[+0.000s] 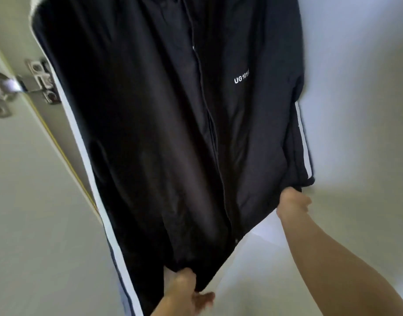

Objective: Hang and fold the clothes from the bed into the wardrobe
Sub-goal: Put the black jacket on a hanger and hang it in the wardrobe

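White wall (pixel 355 65) was seen at the right, and a door (pixel 25 179) with a metal handle (pixel 4 85) at the left. Between them a black jacket (pixel 150 133) was hanging, with white stripes (pixel 82 142) on the sleeves; its top was out of view. Its hem (pixel 228 242) was pinched at the lowest point by the left hand (pixel 182 290) and grasped at the right corner by the right hand (pixel 291 205).

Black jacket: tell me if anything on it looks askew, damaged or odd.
Nothing looks damaged. The black jacket hangs closed at the front; the left hand and right hand grip its hem. A fold hides the end of the white chest print.
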`<state>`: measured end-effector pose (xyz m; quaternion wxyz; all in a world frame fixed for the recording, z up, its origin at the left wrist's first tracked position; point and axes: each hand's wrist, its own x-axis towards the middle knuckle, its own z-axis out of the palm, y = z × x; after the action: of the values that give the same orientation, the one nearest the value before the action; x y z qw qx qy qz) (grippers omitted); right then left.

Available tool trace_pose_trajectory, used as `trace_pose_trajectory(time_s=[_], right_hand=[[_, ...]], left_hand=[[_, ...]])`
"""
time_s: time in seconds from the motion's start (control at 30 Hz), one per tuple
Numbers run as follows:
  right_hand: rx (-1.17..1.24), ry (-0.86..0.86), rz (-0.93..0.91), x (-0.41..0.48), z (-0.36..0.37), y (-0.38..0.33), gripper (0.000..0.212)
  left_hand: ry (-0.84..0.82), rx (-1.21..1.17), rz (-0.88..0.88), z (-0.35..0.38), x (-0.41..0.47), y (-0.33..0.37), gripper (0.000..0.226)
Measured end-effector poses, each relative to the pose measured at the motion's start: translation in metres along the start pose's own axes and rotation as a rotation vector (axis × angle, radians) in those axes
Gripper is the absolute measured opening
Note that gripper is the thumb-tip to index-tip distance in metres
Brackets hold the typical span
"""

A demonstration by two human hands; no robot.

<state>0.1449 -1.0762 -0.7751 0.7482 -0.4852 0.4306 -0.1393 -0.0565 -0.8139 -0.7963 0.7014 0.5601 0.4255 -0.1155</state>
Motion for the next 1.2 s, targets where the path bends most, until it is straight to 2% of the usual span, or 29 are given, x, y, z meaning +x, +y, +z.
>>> trace_pose_trajectory(time_s=[0.07,0.13,0.23,0.3,0.43,0.53,0.57,0.6,0.63,0.77,0.83,0.93,1.1,1.2], right_hand=[[-0.033,0.080,-0.086,-0.014,0.016,-0.021,0.051],[-0.036,0.068,-0.228,-0.044,0.028,-0.051,0.046],[-0.061,0.015,-0.433,-0.086,0.050,-0.097,0.042],[-0.026,-0.077,-0.573,-0.112,0.066,-0.125,0.040],[0.102,-0.278,-0.987,-0.177,0.087,-0.179,0.028],[0.146,-0.361,-1.318,-0.232,0.094,-0.213,0.024],[0.158,-0.368,-1.425,-0.248,0.096,-0.223,0.024],[0.169,-0.364,-1.535,-0.265,0.098,-0.232,0.026],[0.169,-0.353,-1.648,-0.280,0.101,-0.241,0.029],[0.008,-0.217,-2.036,-0.341,0.110,-0.270,0.052],[-0.227,-0.161,-2.154,-0.366,0.118,-0.281,0.057],[-0.429,-0.215,-2.155,-0.384,0.133,-0.291,0.045],[-0.304,-0.274,-2.170,-0.371,0.132,-0.294,0.037],[-0.424,-0.275,-2.149,-0.367,0.123,-0.294,0.044]], left_hand=[[-0.123,0.407,0.084,0.011,-0.025,0.025,0.040],[-0.162,0.808,0.220,0.020,-0.053,0.059,0.040],[-0.169,1.054,0.453,0.031,-0.095,0.116,0.037],[-0.044,1.095,0.774,0.039,-0.123,0.153,0.032],[0.323,0.917,1.525,0.040,-0.195,0.224,0.014],[0.741,0.728,2.124,0.027,-0.253,0.281,0.014],[0.919,0.654,2.222,0.019,-0.267,0.300,0.017],[1.072,0.599,2.230,0.011,-0.278,0.319,0.022],[1.147,0.587,2.156,0.002,-0.287,0.335,0.029],[0.994,0.754,1.771,-0.025,-0.295,0.371,0.044],[0.961,0.837,1.768,-0.030,-0.292,0.373,0.041],[0.912,0.899,1.825,-0.035,-0.288,0.371,0.033],[0.708,0.811,1.771,-0.044,-0.292,0.377,0.027],[0.642,0.727,1.795,-0.045,-0.293,0.376,0.027]])
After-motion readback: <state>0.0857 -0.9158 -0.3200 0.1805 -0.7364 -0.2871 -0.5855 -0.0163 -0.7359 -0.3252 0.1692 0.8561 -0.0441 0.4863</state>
